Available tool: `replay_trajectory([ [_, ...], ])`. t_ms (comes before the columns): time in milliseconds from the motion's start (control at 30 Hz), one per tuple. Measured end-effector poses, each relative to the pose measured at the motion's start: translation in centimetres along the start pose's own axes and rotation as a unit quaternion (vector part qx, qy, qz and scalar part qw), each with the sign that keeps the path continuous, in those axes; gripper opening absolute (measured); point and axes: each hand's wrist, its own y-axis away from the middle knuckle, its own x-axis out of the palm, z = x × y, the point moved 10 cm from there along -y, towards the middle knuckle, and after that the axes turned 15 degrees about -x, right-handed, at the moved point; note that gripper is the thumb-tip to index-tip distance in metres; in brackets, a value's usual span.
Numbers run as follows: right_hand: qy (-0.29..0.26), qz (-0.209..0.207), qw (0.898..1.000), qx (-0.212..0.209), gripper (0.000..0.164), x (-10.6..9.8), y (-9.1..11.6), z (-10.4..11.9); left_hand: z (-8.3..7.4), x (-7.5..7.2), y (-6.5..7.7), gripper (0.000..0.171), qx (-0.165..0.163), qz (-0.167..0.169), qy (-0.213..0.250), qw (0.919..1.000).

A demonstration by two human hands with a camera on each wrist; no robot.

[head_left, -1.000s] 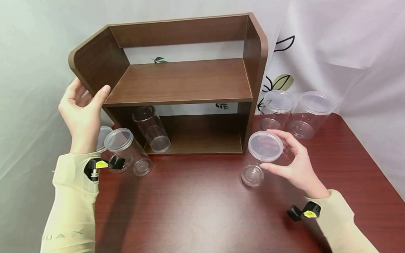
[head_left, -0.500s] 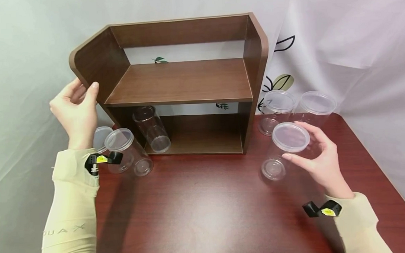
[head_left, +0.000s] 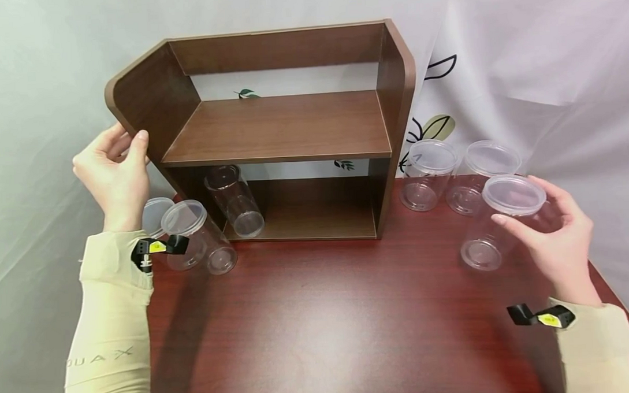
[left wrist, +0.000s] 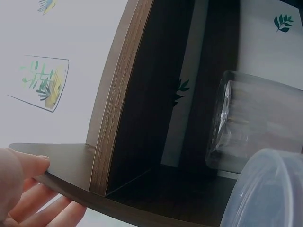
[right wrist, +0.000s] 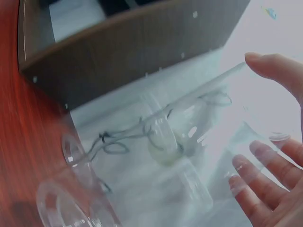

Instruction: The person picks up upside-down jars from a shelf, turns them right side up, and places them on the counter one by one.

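At the left, my left hand [head_left: 113, 174] grips the side panel of a brown wooden shelf [head_left: 275, 125], thumb on the inner face and fingers behind the edge. The left wrist view shows the thumb [left wrist: 35, 163] on one face of that panel, with the other fingers on the opposite face. My right hand [head_left: 560, 246] holds a clear plastic jar [head_left: 482, 240] near its lid, thumb on one side and fingers on the other. In the right wrist view, the fingers [right wrist: 258, 182] show through the clear wall. The jar is roughly upright, in front of the shelf's right side.
One clear jar [head_left: 236, 202] stands in the shelf's lower compartment at the left. Two lidded jars, one nearer [head_left: 187, 218], are by the shelf's left side. Another two, the left one [head_left: 428, 175] near the shelf, stand at the back right of the reddish table [head_left: 308, 312].
My right hand has carried the jar to the right, away from the shelf's front, towards the two back right jars. The left hand has slid slightly left along the panel.
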Motion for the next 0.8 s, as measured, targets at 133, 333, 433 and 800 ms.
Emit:
replay_trajectory([
  [133, 0.111, -0.028, 0.993, 0.021, 0.076, -2.5, -0.7, -0.6, 0.1, 0.0, -0.1, 0.027, 0.003, -0.001, -0.005, 1.0000],
  [333, 0.228, -0.040, 0.971, 0.066, 0.078, -5.0, -1.8, -1.6, 0.0, -0.2, 0.0, 0.027, 0.003, -0.005, -0.010, 0.9999],
  [433, 0.251, -0.044, 0.965, 0.069, 0.079, -5.5, -2.2, -2.0, -0.1, -0.3, 0.2, 0.027, 0.002, -0.009, -0.012, 0.9999],
  [800, 0.200, -0.103, 0.966, 0.125, 0.073, -7.0, -3.0, -3.3, -0.3, 0.0, 0.4, 0.026, 0.002, -0.012, -0.011, 0.9999],
])
